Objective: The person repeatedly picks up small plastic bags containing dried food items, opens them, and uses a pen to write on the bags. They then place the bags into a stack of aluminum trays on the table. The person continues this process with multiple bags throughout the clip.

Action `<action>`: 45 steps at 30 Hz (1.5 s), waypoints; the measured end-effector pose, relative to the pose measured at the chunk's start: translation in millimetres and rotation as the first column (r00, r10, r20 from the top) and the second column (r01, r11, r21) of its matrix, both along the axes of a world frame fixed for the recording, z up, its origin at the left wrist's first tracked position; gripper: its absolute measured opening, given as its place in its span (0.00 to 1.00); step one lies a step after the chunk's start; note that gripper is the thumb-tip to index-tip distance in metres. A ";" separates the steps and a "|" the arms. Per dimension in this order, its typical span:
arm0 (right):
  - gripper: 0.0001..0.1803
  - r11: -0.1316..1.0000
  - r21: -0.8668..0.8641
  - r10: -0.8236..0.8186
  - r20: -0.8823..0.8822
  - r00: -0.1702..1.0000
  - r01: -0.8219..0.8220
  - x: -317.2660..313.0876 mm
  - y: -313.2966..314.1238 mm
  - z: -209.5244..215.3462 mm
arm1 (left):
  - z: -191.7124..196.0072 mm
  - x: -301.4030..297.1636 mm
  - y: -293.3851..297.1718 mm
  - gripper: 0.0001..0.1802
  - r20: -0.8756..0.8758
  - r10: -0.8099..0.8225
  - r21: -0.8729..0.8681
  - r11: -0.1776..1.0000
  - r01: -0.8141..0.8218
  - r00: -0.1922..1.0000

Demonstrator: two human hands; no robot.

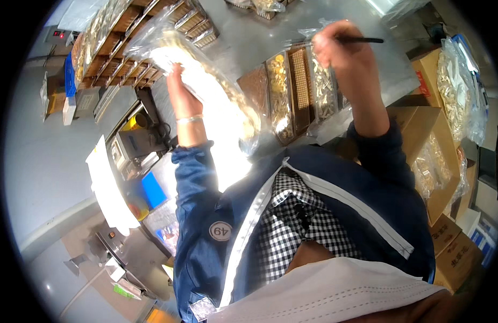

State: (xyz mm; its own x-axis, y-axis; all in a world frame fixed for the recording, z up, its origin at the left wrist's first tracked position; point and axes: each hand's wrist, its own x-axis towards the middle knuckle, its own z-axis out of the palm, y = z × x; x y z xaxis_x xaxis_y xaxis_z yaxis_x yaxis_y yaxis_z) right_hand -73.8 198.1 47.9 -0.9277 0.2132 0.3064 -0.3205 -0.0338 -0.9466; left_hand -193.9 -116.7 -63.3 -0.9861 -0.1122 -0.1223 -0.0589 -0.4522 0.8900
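My left hand [183, 99] grips the side of a long clear plastic bag [230, 89] filled with pale dried pieces. Strong glare whitens much of the bag and hides some of my fingers. My right hand [343, 54] is closed around a thin black stick [361, 40], perhaps a pen or a tool handle; its other end is hidden. Beneath that hand, side by side on the metal table, lie a pack of yellow slices [279, 75], a brown woven-looking strip [300, 81] and a clear pack of whitish pieces [323, 89].
A metal table [235, 32] spreads ahead. Stacked brown trays [117, 40] of packs rise at the far left. Cardboard boxes [429, 124] stand on the right, with a large bag of pale pieces [454, 81] above one. A grey machine [139, 142] sits to my left.
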 end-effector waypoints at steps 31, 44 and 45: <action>0.19 0.759 0.638 0.033 -0.235 0.971 0.128 -39.2 -5.9 4.5 | 11.1 63.0 21.1 0.40 0.030 -0.723 -0.356 0.637 0.683 0.690; 0.22 0.730 0.656 0.238 0.017 0.971 -0.190 -58.8 -6.7 -49.8 | 71.9 104.6 72.0 0.55 -0.054 -0.822 -0.415 0.535 0.736 0.567; 0.22 0.716 0.696 0.275 -0.346 0.897 0.049 -59.2 4.8 -72.9 | 76.3 114.4 73.3 0.54 -0.170 -0.784 -0.453 0.601 0.659 0.598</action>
State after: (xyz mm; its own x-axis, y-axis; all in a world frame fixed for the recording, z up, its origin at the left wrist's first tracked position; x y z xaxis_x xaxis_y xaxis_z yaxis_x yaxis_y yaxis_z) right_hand -133.1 202.9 -25.0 -0.6875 -0.2990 0.6618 -0.7047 0.4951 -0.5083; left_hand -79.5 -43.3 13.0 -0.7190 0.6860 0.1113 0.0732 -0.0845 0.9937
